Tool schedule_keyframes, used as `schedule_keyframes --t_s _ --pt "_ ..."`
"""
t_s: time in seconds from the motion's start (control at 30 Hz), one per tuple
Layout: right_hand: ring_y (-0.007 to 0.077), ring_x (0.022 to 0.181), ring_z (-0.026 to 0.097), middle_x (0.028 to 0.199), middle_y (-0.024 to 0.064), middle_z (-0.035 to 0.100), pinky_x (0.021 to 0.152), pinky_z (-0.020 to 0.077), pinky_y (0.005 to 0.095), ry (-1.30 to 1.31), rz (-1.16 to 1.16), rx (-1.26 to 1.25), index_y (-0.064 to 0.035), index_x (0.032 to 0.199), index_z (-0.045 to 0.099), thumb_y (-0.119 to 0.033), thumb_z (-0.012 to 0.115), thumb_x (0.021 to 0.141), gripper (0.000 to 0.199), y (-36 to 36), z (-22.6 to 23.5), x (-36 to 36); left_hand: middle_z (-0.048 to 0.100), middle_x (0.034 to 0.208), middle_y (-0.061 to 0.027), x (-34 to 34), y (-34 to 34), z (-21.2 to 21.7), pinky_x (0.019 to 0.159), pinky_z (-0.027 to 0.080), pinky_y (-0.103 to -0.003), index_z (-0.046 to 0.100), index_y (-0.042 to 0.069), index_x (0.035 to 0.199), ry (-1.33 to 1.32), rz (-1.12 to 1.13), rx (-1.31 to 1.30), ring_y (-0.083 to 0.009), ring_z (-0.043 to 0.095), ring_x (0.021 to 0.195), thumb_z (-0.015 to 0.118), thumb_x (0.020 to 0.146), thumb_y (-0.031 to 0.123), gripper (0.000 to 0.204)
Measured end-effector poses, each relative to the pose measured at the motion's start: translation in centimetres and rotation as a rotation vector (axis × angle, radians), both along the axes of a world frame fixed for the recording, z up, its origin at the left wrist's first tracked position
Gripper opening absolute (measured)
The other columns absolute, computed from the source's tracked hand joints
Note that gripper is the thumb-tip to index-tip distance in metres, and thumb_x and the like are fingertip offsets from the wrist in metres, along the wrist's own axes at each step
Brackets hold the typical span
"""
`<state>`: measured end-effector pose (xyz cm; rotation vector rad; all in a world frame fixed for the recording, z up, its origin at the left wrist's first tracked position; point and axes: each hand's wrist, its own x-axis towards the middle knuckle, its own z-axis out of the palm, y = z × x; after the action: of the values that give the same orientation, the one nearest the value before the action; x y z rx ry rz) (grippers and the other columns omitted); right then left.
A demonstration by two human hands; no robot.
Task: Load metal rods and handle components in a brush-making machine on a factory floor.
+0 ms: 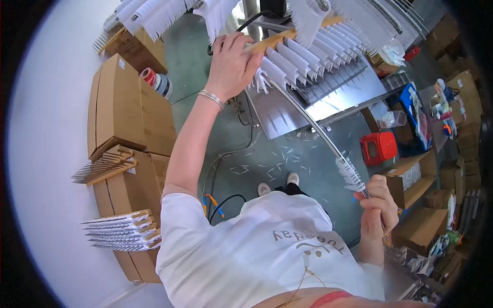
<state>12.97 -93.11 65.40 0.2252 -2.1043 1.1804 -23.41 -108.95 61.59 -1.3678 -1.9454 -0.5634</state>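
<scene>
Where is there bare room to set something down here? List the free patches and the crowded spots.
Free: the green floor between the stacked cardboard boxes and the metal sheet, though cables cross it; the top of those boxes. Scraps litter the floor by the shoes. Crowded: the right side around the red stool, open cartons and the rack of white pieces the left hand holds.

- Wooden bar (287,36): its left end is covered by the left hand (233,61).
- Metal rod (308,120): its lower end is hidden inside the right hand (379,205).
- White strips (154,13): cut off by the top edge.
- Shelf goods (447,110) at the right rim: blurred, too small to identify.
</scene>
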Motion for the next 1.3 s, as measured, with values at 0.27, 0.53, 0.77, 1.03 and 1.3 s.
schedule_keyframes --t_s 0.27,0.53,0.77,1.03,1.3 --pt "0.0246 0.065 0.053 0.076 0.0144 0.063 0.070 0.0389 0.0411 -0.066 -0.029 0.075 0.0018 0.080 0.059 -0.020 0.049 0.089 0.026 -0.4 1.2 -2.0 0.059 0.094 -0.0042 2.4 0.2 -5.4 0.081 0.042 -0.032 0.058 0.004 0.094 -1.272 -0.145 1.063 -0.0136 0.055 0.088 0.038 0.097 0.032 0.034" --pt "0.0255 0.066 0.055 0.077 0.0145 0.063 0.072 0.0389 0.0414 -0.107 -0.044 0.188 0.0021 0.080 0.060 -0.016 0.050 0.087 0.022 -1.4 2.2 -3.8 0.061 0.088 -0.0020 2.2 1.7 -7.7 0.076 0.038 -0.028 0.056 0.008 0.095 -1.802 -0.618 1.330 -0.0128 0.053 0.080 0.043 0.094 0.041 0.036" --pt "0.0250 0.068 0.057 0.079 0.0129 0.064 0.070 0.0389 0.0408 -0.113 -0.030 0.282 0.0023 0.081 0.061 -0.007 0.054 0.081 0.012 -2.3 2.7 -6.5 0.062 0.093 -0.0020 3.8 2.0 -6.6 0.079 0.041 -0.027 0.060 0.004 0.099 -1.798 -0.519 1.364 -0.0113 0.056 0.086 0.045 0.095 0.024 0.025" --pt "0.0249 0.072 0.051 0.081 0.0132 0.063 0.070 0.0386 0.0346 -0.091 -0.010 0.175 0.0048 0.083 0.061 -0.005 0.054 0.084 0.013 -2.2 1.0 -8.9 0.062 0.096 -0.0040 4.9 1.2 -5.8 0.083 0.043 -0.029 0.059 0.003 0.101 -1.800 -0.579 1.300 -0.0130 0.057 0.089 0.048 0.093 0.018 0.020" --pt "0.0253 0.075 0.051 0.084 0.0135 0.063 0.074 0.0402 0.0357 -0.094 -0.002 0.159 0.0042 0.087 0.062 -0.004 0.054 0.085 0.011 -2.4 0.1 -8.4 0.060 0.089 0.0001 6.3 1.0 -5.7 0.072 0.042 -0.020 0.059 0.001 0.100 -1.710 -0.438 1.219 -0.0045 0.054 0.078 0.054 0.093 0.018 0.019"
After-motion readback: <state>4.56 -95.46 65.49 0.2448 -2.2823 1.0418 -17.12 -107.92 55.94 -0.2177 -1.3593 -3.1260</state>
